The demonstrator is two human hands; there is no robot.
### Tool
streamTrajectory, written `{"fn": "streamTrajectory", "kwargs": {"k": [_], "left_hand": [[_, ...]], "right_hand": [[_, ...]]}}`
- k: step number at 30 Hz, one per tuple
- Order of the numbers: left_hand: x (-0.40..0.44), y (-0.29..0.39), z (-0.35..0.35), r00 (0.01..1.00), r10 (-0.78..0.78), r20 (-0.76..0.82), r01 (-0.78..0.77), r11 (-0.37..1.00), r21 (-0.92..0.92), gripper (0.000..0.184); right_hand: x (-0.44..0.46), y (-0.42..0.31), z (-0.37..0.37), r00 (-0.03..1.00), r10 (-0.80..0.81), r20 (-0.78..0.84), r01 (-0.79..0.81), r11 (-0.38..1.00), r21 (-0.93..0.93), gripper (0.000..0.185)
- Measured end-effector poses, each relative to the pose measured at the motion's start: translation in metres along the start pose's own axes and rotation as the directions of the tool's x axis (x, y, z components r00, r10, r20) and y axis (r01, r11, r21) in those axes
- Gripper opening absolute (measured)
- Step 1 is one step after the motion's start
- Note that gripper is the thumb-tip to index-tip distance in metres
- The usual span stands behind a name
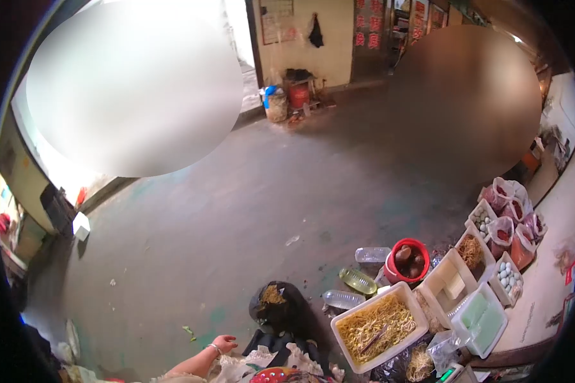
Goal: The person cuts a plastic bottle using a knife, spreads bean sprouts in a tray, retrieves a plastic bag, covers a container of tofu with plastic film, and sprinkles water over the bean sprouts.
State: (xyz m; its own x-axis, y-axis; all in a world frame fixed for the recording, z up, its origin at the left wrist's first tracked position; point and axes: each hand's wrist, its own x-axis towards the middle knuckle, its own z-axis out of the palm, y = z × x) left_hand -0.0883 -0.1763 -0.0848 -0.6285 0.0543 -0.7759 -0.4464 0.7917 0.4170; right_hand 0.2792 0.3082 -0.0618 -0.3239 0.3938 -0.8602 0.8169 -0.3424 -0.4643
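Observation:
My left hand (225, 344), with a bracelet at the wrist, reaches in from the bottom edge beside my lap. Its fingers look loosely stretched, and I see nothing in them. Closest to it is a black plastic bag (292, 311) on the floor, with a yellow-brown clump (273, 294) at its mouth. Patterned clothing (271, 375) covers my lap. My right hand is outside the picture. To the right stands a white tub (346, 362) full of bean sprouts (377, 325), with a thin dark stick-like item lying on them.
Plastic bottles (358, 281) lie near a red bucket (388, 267) holding dark lumps. Farther right are a tub with a pale block (452, 286), a tub of pale green slabs (481, 319), a box of eggs (508, 277) and several filled bags (512, 207). Bins (276, 105) stand by the far wall.

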Motion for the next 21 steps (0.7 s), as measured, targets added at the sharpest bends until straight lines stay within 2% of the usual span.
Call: {"fn": "streamTrajectory", "kwargs": {"k": [1,2,3,4,5,8,9,10,11,14,16,18,19,20,21], "left_hand": [[-0.004,-0.014,0.0,0.998,-0.025,-0.06,0.027,0.999,0.023,0.051],[0.034,-0.065,0.006,0.998,0.053,-0.035,-0.054,0.998,-0.02,0.052],[0.012,-0.054,-0.003,0.997,0.024,-0.074,-0.02,0.999,0.045,0.05],[-0.015,-0.033,-0.01,0.99,-0.093,-0.106,0.076,0.985,-0.154,0.049],[-0.017,-0.036,-0.011,0.982,-0.111,-0.153,0.081,0.978,-0.19,0.047],[-0.034,-0.026,-0.025,0.969,-0.053,-0.241,-0.006,0.971,-0.24,0.045],[-0.04,-0.025,-0.029,0.966,-0.084,-0.246,0.018,0.966,-0.258,0.045],[-0.043,-0.023,-0.034,0.96,-0.062,-0.273,-0.037,0.94,-0.34,0.044],[-0.044,-0.021,-0.042,0.952,-0.037,-0.303,-0.097,0.904,-0.416,0.043],[-0.048,-0.019,-0.065,0.923,-0.179,-0.34,-0.012,0.87,-0.492,0.039],[-0.033,-0.042,-0.08,0.906,-0.236,-0.351,0.028,0.861,-0.507,0.039],[-0.012,-0.079,-0.088,0.887,-0.288,-0.361,0.067,0.853,-0.517,0.039],[0.002,-0.098,-0.092,0.888,-0.291,-0.357,0.076,0.857,-0.509,0.039],[0.019,-0.107,-0.105,0.892,-0.286,-0.351,0.082,0.865,-0.496,0.039],[0.018,-0.093,-0.125,0.882,-0.343,-0.323,0.148,0.853,-0.5,0.039]], "right_hand": [[0.012,0.002,-0.006,1.0,0.015,0.006,-0.015,1.0,-0.021,0.02],[0.024,0.001,-0.015,0.997,-0.059,-0.044,0.057,0.998,-0.041,0.021],[0.039,0.005,-0.026,0.988,-0.128,-0.088,0.122,0.99,-0.074,0.027],[0.051,0.01,-0.037,0.973,-0.196,-0.124,0.182,0.976,-0.118,0.036],[0.062,0.01,-0.045,0.986,-0.104,-0.131,0.101,0.995,-0.026,0.032],[0.065,-0.027,-0.048,0.988,-0.057,-0.146,0.039,0.991,-0.127,0.03],[0.061,-0.05,-0.041,0.985,-0.088,-0.148,0.066,0.987,-0.149,0.029],[0.062,-0.066,-0.033,0.981,-0.124,-0.148,0.099,0.982,-0.164,0.028],[0.069,-0.082,-0.029,0.983,-0.153,-0.097,0.122,0.955,-0.27,0.029],[0.085,-0.134,0.004,0.939,-0.339,-0.054,0.304,0.895,-0.326,0.038],[0.093,-0.18,0.032,0.989,-0.124,-0.079,0.102,0.966,-0.238,0.039],[0.094,-0.214,0.067,0.988,-0.15,-0.036,0.146,0.986,-0.086,0.037],[0.099,-0.222,0.08,0.979,-0.204,0.003,0.204,0.974,-0.096,0.03],[0.108,-0.226,0.091,0.979,-0.206,0.002,0.205,0.974,-0.097,0.03],[0.117,-0.228,0.105,0.978,-0.21,0.013,0.21,0.97,-0.125,0.029]]}}
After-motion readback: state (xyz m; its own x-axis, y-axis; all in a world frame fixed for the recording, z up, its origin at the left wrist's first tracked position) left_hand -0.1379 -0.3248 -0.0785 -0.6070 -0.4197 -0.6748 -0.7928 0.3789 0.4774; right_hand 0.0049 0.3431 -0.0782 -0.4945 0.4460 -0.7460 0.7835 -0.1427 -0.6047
